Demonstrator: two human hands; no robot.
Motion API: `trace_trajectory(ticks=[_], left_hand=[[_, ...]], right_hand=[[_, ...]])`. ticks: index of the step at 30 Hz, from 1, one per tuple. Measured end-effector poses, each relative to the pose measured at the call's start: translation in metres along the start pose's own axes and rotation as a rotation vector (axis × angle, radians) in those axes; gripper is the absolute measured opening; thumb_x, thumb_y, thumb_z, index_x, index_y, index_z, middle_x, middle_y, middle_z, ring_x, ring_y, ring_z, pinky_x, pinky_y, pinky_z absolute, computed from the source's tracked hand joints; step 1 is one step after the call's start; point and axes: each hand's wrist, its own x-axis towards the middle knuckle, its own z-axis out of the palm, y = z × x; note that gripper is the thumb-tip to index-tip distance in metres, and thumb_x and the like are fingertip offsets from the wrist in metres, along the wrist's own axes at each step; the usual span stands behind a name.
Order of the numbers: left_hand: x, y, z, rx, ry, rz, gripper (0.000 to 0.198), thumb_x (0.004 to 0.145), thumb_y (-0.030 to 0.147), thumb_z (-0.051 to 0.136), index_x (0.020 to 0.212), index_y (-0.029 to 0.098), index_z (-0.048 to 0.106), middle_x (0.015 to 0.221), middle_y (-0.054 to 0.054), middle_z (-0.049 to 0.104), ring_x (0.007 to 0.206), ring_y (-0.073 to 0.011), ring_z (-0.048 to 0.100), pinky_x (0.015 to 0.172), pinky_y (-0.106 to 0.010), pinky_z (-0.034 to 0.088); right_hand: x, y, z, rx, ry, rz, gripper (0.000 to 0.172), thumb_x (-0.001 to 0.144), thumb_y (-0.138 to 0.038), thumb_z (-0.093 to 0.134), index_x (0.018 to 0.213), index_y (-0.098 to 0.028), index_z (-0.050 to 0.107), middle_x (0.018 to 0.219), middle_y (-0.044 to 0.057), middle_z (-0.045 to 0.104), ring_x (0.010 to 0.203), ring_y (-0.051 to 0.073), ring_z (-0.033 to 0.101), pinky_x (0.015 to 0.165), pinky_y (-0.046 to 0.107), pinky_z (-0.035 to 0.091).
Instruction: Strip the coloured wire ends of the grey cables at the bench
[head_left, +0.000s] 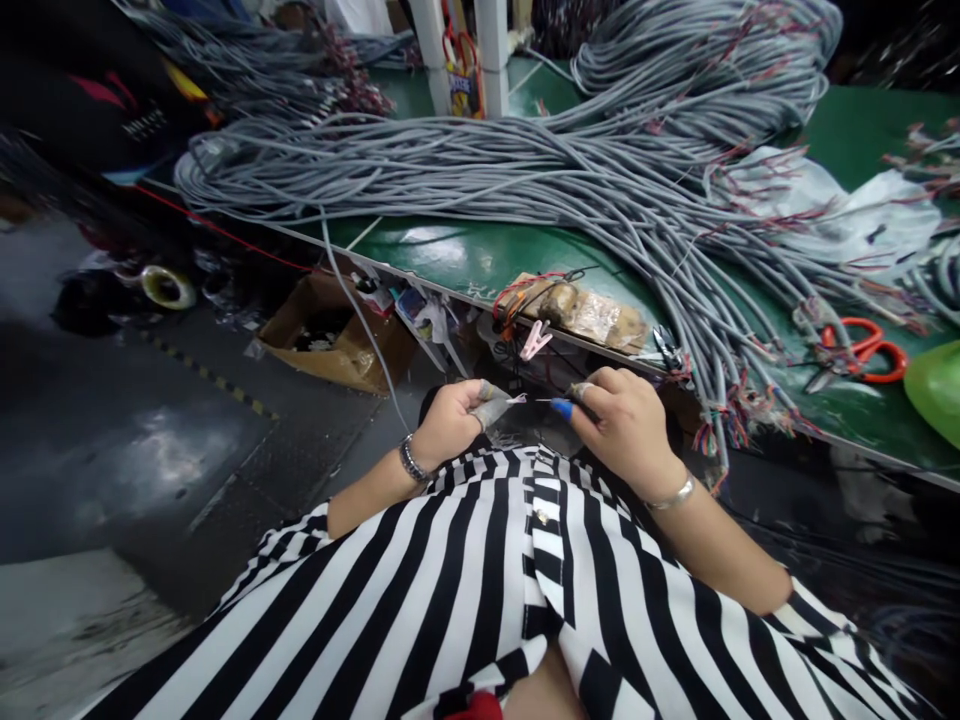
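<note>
Filling the bottom of the frame, a black-and-white striped shirt (480,590) lies nearest the camera. Just above it, at centre, the 2 hands meet. The left hand (450,420) is closed around the end of a grey cable (491,406), thumb and fingers clamped on its sheath. The cable is thin and round, with a short pale wire tip poking out towards the right, and its length runs up and left to the bench edge. The right hand (626,420) is pinched shut on a blue-handled tool (561,408), whose fine point almost touches the wire tip. A dark bracelet (411,462) circles the left wrist and a silver bangle (671,495) the right.

Beyond the hands, at the front edge of the green table (465,260), a pink clip (535,340) hangs beside a clear plastic packet (592,312). Orange scissors (862,348) lie at the right, near a green bag (937,385). A big pile of grey cables (525,160) spreads across the upper half. On the floor at left sit a cardboard box (330,330) and, farther left, a tape roll (166,287).
</note>
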Motion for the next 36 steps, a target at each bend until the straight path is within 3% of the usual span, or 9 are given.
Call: trace_trajectory(ticks=[15, 20, 23, 28, 32, 36], left_hand=[[0.001, -0.002, 0.002, 0.000, -0.082, -0.013, 0.027, 0.070, 0.035, 0.074, 0.080, 0.011, 0.068, 0.072, -0.003, 0.068, 0.065, -0.0116, 0.060, 0.062, -0.020, 0.048], [0.000, -0.006, 0.002, -0.051, -0.134, -0.077, 0.027, 0.070, 0.035, 0.074, 0.079, 0.010, 0.068, 0.070, -0.003, 0.067, 0.062, -0.0105, 0.059, 0.060, -0.020, 0.047], [-0.001, -0.008, 0.002, -0.069, -0.143, -0.067, 0.027, 0.071, 0.035, 0.074, 0.079, 0.010, 0.068, 0.071, -0.003, 0.068, 0.063, -0.0104, 0.059, 0.061, -0.020, 0.047], [0.002, -0.008, 0.001, -0.046, -0.107, -0.013, 0.027, 0.070, 0.036, 0.074, 0.079, 0.010, 0.067, 0.070, -0.003, 0.068, 0.064, -0.0113, 0.061, 0.062, -0.021, 0.049], [0.001, -0.012, 0.003, 0.029, -0.078, 0.017, 0.026, 0.072, 0.035, 0.072, 0.080, 0.010, 0.068, 0.072, -0.003, 0.069, 0.064, -0.0117, 0.061, 0.062, -0.022, 0.049], [-0.008, -0.011, 0.010, 0.179, -0.276, 0.076, 0.021, 0.075, 0.031, 0.070, 0.082, 0.011, 0.070, 0.074, -0.004, 0.070, 0.068, -0.0129, 0.062, 0.065, -0.022, 0.049]], right_hand=[[0.008, -0.008, -0.007, -0.091, -0.031, -0.141, 0.024, 0.087, -0.036, 0.056, 0.072, -0.019, 0.063, 0.080, 0.006, 0.058, 0.076, 0.019, 0.042, 0.066, 0.034, 0.022], [0.011, 0.002, 0.006, 0.097, -0.081, -0.191, 0.026, 0.087, -0.037, 0.057, 0.070, -0.017, 0.063, 0.079, 0.005, 0.058, 0.073, 0.017, 0.044, 0.066, 0.032, 0.027], [0.008, 0.003, 0.025, 0.314, -0.067, -0.139, 0.032, 0.089, -0.039, 0.053, 0.067, -0.017, 0.061, 0.077, 0.005, 0.058, 0.070, 0.015, 0.046, 0.066, 0.029, 0.031], [-0.002, -0.009, 0.046, 0.480, -0.038, 0.112, 0.037, 0.091, -0.040, 0.051, 0.062, -0.017, 0.054, 0.070, 0.001, 0.053, 0.063, 0.012, 0.047, 0.059, 0.025, 0.031], [-0.003, -0.020, 0.046, 0.298, -0.088, 0.207, 0.032, 0.091, -0.039, 0.050, 0.067, -0.018, 0.058, 0.075, 0.002, 0.056, 0.065, 0.012, 0.049, 0.056, 0.026, 0.027], [0.003, -0.020, 0.049, 0.012, -0.215, 0.198, 0.023, 0.090, -0.030, 0.049, 0.076, -0.018, 0.064, 0.083, 0.006, 0.059, 0.069, 0.014, 0.053, 0.053, 0.029, 0.020]])
